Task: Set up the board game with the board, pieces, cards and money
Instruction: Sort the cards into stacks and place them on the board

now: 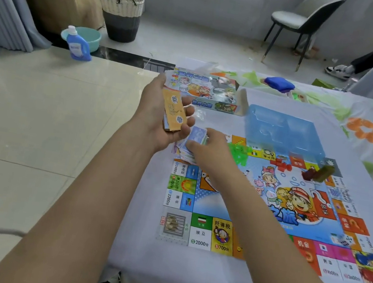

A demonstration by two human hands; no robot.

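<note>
The left hand [160,114] grips an orange card stack [173,112], long axis running away from the person. The right hand [207,144] pinches a blue-backed stack [197,136] over loose paper money at the board's [202,233] far-left corner.

Left hand [160,112] holding orange cards [173,112], right hand [209,147] gripping money stack [194,140] on board [256,202]

we see the board [268,204] on the table [183,269], the plastic tray [283,130] at its far edge, and the game box [203,92] behind it.
</note>
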